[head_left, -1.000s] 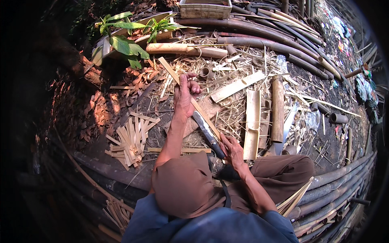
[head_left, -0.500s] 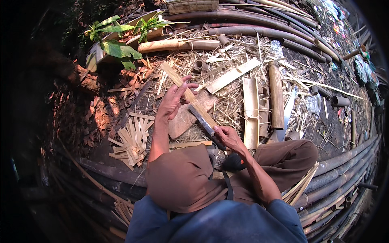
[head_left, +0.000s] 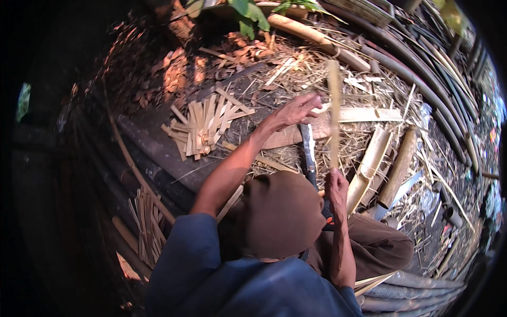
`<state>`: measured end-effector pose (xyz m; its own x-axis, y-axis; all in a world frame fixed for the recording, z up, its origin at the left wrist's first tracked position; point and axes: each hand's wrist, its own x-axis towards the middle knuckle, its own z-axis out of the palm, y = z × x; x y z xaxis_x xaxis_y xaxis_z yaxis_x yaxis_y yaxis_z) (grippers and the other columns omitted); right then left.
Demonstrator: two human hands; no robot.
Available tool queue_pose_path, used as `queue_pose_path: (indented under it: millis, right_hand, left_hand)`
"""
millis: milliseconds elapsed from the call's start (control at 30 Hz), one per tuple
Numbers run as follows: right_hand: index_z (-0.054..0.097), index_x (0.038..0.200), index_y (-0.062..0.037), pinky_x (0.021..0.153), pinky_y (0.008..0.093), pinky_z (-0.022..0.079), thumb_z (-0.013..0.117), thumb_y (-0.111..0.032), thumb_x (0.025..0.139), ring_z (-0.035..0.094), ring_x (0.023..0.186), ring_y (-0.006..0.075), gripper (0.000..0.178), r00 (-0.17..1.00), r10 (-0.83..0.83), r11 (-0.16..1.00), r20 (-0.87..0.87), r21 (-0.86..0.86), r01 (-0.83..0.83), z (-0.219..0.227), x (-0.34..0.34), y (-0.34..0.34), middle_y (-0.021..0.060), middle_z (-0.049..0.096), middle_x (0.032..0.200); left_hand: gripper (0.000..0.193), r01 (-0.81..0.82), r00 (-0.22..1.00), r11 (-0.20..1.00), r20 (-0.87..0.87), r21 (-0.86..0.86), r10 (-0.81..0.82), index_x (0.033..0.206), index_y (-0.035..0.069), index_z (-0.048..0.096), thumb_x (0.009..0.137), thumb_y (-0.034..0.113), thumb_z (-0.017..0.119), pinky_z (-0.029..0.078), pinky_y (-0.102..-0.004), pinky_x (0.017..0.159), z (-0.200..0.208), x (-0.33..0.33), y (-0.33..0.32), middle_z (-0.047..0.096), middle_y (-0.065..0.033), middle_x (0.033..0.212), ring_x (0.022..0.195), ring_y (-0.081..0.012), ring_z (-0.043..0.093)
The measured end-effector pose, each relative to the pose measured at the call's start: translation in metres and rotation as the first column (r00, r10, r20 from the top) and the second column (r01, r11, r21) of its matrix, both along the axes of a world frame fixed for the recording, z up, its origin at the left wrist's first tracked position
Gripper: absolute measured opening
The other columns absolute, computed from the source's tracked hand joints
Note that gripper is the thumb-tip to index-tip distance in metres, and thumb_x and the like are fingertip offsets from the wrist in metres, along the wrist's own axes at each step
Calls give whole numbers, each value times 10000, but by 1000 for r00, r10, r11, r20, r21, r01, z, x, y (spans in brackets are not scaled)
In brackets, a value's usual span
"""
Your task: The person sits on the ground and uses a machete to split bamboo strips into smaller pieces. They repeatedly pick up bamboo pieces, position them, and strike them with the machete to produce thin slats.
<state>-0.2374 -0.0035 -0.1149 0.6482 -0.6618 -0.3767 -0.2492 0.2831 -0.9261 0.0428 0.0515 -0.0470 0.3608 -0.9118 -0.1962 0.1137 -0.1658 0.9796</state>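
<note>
**Found bamboo strip (head_left: 334, 113) gripped in right hand (head_left: 336, 185), left hand (head_left: 300, 110) empty alongside**

Located the strip just right of centre, upright in the frame and blurred along its length. Noted the right hand clenched around its lower end. Recorded the left hand left of the strip's upper half, fingers loosely extended toward it. Could not tell contact from clearance there.

Observed a knife (head_left: 308, 153) below the left hand, blade toward the top of the frame. Saw a flat wooden board (head_left: 280, 139) just left of the blade.

Logged a heap of pale strips (head_left: 203, 124) left of centre and a second bundle of strips (head_left: 149, 227) at lower left. Right of the right hand, found a split bamboo half (head_left: 369, 166) and a round bamboo length (head_left: 400, 166), with a saw blade (head_left: 407, 189) partly visible below. Noted straw-like shavings (head_left: 353, 145) between, dry brown leaves (head_left: 174, 74) at upper left and dark poles (head_left: 417, 292) at lower right.
</note>
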Motion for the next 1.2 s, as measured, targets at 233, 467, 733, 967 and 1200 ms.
queue_pose_path:
  millis: [233,467,733,967,1200]
  right_hand:
    - [533,772,-126,407,205,241,504,-515,986,357,466,31,445,830,-558,816,19,-170,552,8,-14,-50,-62,399,567]
    - [554,802,-108,406,200,249,585,-454,964,365,458,22,383,962,-272,896,8,-363,256,11,-37,-61,-60,432,565]
    - [543,780,-40,493,268,289,507,-343,1021,356,557,72,389,958,-13,962,-286,-266,-66,-24,-6,11,-37,429,611]
    - [526,784,10,577,383,373,477,-332,1018,386,593,209,417,879,72,844,-471,-441,-306,-9,10,32,132,469,614]
    - [619,1240,-54,667,454,451,498,-226,998,585,729,355,321,952,161,631,-262,-715,-303,-12,44,15,223,588,798]
  left_hand:
    - [747,402,907,901,209,-166,-366,1426,80,435,926,634,470,265,-446,1152,-98,-133,19,348,-170,1495,1393,-303,328]
    - [256,-809,584,566,110,158,804,929,13,612,933,269,618,504,-330,603,-182,-124,90,628,-76,762,657,-166,584]
    - [274,-643,712,730,534,233,456,899,22,583,894,293,625,461,-507,601,-227,-101,129,572,-224,639,657,-441,604]
    - [199,-749,646,618,53,241,762,1099,28,565,919,106,599,532,-321,663,-197,-126,135,663,-89,814,726,-150,658]
    - [463,-803,596,589,-174,-97,784,1412,54,339,974,67,488,476,-246,715,-133,-108,103,579,-52,898,780,-126,566]
